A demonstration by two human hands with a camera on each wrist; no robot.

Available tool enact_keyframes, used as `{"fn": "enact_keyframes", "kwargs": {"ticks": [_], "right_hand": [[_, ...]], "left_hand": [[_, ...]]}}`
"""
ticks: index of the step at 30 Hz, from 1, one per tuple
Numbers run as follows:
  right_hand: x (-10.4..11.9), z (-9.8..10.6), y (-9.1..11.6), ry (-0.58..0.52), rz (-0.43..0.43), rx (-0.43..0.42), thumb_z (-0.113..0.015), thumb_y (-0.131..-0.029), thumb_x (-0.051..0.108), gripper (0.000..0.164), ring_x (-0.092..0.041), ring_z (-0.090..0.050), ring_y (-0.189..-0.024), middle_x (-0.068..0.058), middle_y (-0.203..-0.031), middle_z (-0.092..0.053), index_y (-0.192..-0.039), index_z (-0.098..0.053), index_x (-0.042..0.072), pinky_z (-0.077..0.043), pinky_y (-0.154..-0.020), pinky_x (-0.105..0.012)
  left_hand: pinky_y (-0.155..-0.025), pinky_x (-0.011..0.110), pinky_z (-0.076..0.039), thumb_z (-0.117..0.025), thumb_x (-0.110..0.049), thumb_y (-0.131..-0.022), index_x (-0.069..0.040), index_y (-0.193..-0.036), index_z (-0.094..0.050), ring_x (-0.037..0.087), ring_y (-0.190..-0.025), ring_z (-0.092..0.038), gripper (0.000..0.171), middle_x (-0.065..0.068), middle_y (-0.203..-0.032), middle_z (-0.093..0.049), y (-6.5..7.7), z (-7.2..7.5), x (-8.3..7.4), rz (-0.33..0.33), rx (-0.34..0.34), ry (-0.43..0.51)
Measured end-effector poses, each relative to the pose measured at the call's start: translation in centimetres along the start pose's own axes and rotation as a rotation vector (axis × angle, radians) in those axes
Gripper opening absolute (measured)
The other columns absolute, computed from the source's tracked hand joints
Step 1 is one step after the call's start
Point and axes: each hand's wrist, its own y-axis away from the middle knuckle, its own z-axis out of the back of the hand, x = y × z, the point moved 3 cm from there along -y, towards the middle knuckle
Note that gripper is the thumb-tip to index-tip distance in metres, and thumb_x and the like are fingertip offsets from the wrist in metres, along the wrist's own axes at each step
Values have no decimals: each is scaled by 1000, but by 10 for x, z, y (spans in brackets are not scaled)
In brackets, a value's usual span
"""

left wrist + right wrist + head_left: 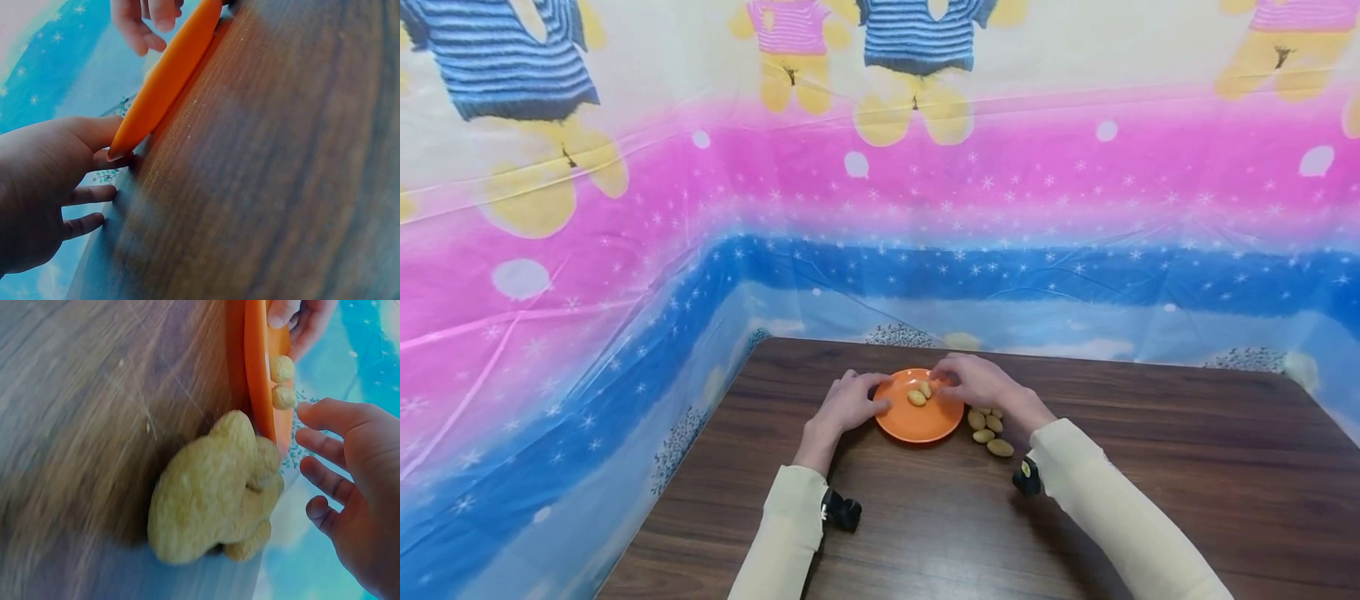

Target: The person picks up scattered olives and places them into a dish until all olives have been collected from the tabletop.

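Note:
An orange plate (pixel 920 427) lies on the table with small potatoes (pixel 917 398) in it; two show clearly in the head view. My left hand (pixel 848 403) is at the plate's left rim, with the rim between thumb and index finger in the left wrist view; the other fingers spread apart. Over the plate's right side hovers my right hand (pixel 981 385), its fingers loosely bent and nothing between them in the right wrist view. Several more potatoes (pixel 200 500) lie in a loose group on the table just right of the plate, beneath the right wrist.
The dark wooden table (pixel 880 533) ends at a back edge close behind the plate. A patterned cloth (pixel 925 275) hangs around its back and left sides. Small black wrist cameras (pixel 842 510) are strapped at both cuffs.

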Motion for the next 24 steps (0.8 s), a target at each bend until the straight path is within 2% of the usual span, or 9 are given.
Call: {"fn": "enact_keyframes", "kwargs": {"ticks": [24], "right_hand": [[-32,11,34,-61,-62,-26,-67,-95,25,24,-23,-62,-108,-4,-117,-66,-117,-70,16,-49,-93,-47]], "left_hand": [[-94,44,-40,-67,-39,-94,-28,-140,-59,23,-108,-46,48,-1,-134,-60,-1,-2,1,-6,-8,-1]]}}
